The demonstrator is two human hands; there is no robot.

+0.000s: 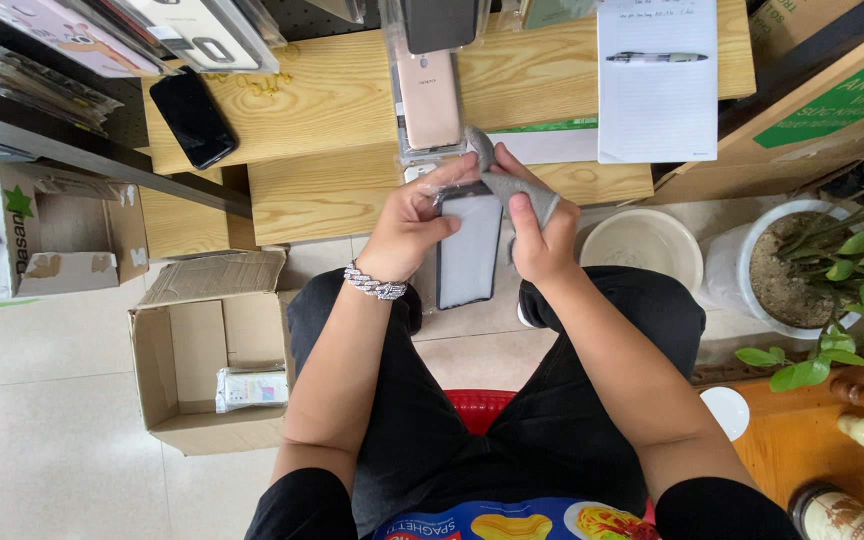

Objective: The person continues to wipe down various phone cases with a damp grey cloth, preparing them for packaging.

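A pale tiled floor (42, 400) runs under a light wooden worktop (332, 100) strewn with phone goods. The person sits on a red stool (477, 405) before that worktop, and both hands work just below its front edge, above the lap.

The left hand (407, 225) has its grip clamped on the upper side of a phone case in clear wrapping (469, 250), a flat rectangle with a dark rim and pale face, held upright. The right hand (542, 240) has its grip closed around a grey handled tool (512, 185), its head lying at the case's top edge.

The case looks light, thin and somewhat flexible, its wrapping probably slick, so a hold along the long edges seems surest.

On the worktop lie a black phone (192, 118) to the left, a packaged pinkish case (429, 95) directly above the hands, and a notepad with a pen (657, 80) to the right. Left of the worktop, an open cardboard box (207, 350) rests on the floor; right of it stand a white bowl (642, 245) and a potted plant (812, 260).
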